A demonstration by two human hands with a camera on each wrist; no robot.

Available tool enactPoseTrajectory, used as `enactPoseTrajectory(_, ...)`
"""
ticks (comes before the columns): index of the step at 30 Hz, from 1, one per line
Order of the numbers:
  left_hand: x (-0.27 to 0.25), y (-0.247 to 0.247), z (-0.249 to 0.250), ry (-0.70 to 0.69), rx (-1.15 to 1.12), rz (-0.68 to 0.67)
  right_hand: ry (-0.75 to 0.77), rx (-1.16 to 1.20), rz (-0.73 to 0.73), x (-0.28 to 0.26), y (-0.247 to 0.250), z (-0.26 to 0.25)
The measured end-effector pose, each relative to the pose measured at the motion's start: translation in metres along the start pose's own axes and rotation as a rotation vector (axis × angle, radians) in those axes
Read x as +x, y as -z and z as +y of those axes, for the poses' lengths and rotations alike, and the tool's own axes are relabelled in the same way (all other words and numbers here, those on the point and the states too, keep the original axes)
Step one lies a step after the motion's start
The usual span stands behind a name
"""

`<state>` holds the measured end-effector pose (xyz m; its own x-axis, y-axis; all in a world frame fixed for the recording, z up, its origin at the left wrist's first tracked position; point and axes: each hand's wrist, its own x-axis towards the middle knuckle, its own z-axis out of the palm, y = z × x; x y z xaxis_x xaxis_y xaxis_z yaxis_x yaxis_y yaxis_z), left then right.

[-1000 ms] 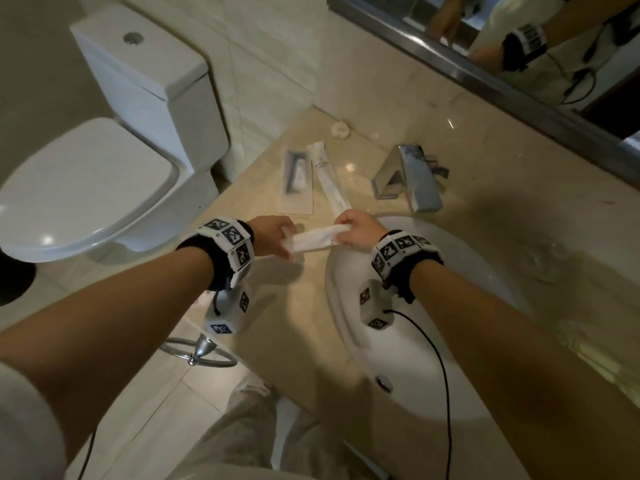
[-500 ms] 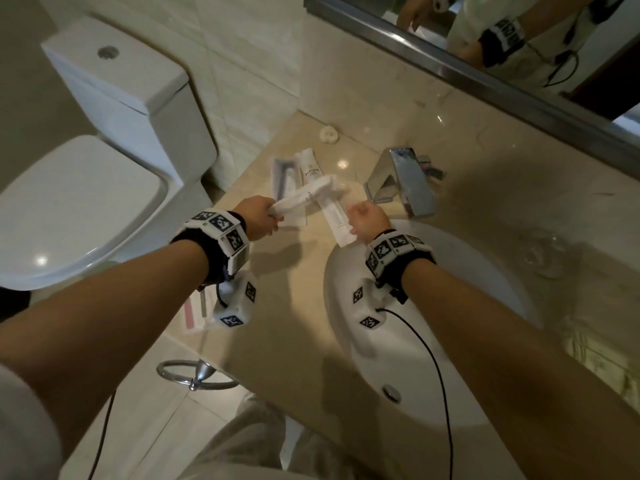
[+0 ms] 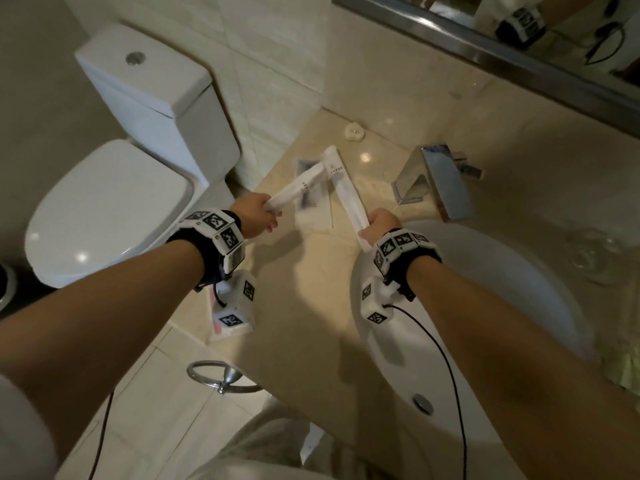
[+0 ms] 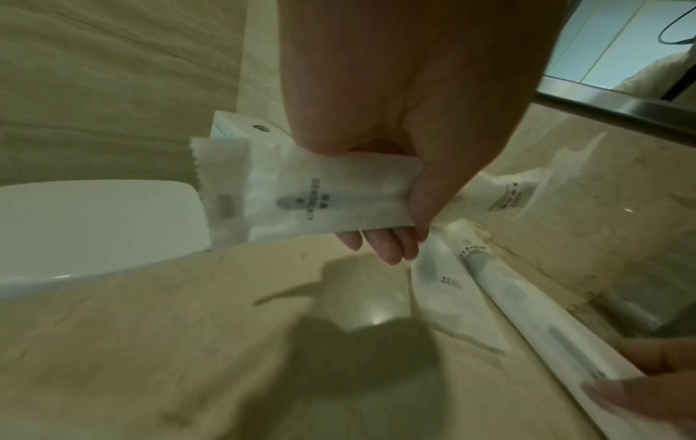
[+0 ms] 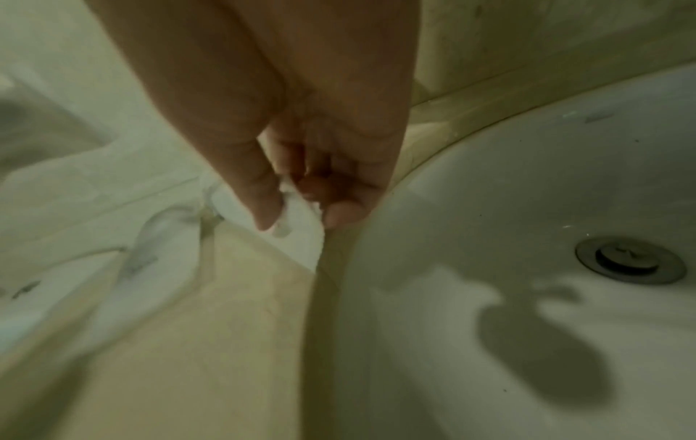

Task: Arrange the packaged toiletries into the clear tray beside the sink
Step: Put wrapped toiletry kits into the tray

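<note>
Since earlier: left hand [image 3: 254,216] carries packet [image 3: 298,190] forward, fingers gripping; right hand [image 3: 379,225] pinches sleeve [image 3: 348,192]. Flat pack [image 3: 313,216] on table [image 3: 311,306]; tray not discernible, none visibly placed.

"DENTAL KIT" on the white sachet [image 4: 301,196]; other print unreadable.

Everything's pale here: the sachet [image 3: 298,190] is white with tiny dark grey print, same for the long packet [image 3: 348,197]. Countertop [image 3: 311,327] is beige marble with faint veining, sink [image 3: 485,306] and toilet [image 3: 114,202] plain white, faucet [image 3: 438,178] shiny chrome. Wristbands [image 3: 218,233] are black-and-white checker-style tags.
</note>
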<state>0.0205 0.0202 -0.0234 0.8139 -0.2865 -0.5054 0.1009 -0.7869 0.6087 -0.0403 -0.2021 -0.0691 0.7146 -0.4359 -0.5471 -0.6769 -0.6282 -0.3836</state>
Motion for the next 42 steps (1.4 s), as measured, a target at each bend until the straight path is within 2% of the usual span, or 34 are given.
enactPoseTrajectory(5, -0.002, 0.007, 0.025, -0.04, 0.011, 0.03, 0.077, 0.169, -0.059, -0.015, 0.023, -0.005)
enactPoseTrajectory(8, -0.004, 0.008, 0.052, -0.101, -0.023, 0.073, 0.166, 0.367, -0.065, -0.031, 0.049, -0.011)
enactPoseTrajectory(12, -0.01, 0.002, 0.098, -0.199, -0.075, 0.1, 0.171, 0.591, -0.001, -0.054, 0.089, -0.005)
enactPoseTrajectory(17, -0.024, -0.02, 0.156, -0.354, -0.132, 0.056, 0.194, 0.865, 0.081, -0.087, 0.131, 0.027)
enactPoseTrajectory(22, -0.045, -0.068, 0.21, -0.453, -0.199, -0.082, 0.16, 1.094, 0.168, -0.111, 0.157, 0.08)
enactPoseTrajectory(26, -0.066, -0.114, 0.243, -0.479, -0.196, -0.228, 0.129, 1.126, 0.281, -0.136, 0.17, 0.13)
enactPoseTrajectory(32, -0.097, -0.191, 0.283, -0.583, -0.052, -0.33, 0.047, 1.116, 0.381, -0.178, 0.179, 0.219)
enactPoseTrajectory(42, -0.138, -0.298, 0.314, -0.757, 0.164, -0.543, -0.267, 1.569, 0.68, -0.236, 0.192, 0.362)
